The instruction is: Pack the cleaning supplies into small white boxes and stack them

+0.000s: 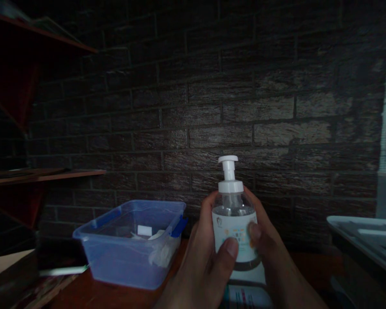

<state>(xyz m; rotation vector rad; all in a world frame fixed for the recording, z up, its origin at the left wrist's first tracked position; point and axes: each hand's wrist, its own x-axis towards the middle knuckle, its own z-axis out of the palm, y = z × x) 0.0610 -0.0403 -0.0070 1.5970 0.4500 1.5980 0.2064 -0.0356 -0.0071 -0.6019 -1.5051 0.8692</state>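
Observation:
A clear pump bottle (236,253) with a white pump top and a white label stands upright between my two hands. My left hand (206,257) wraps its left side, the thumb lying across the label. From the right, my right hand (266,240) closes round the other side, its thumb also on the label. Liquid shows inside the bottle below its shoulder. Beneath it, close to the frame's lower edge, is a white item (249,296) with printed text, partly hidden by my hands and the bottle.
A blue translucent plastic box (122,262) with white items inside sits left on the reddish-brown table (93,296). Wall shelves (45,175) jut out at far left. At right is a pale-rimmed tray-like object (363,221). A dark brick-patterned wall (180,107) rises behind.

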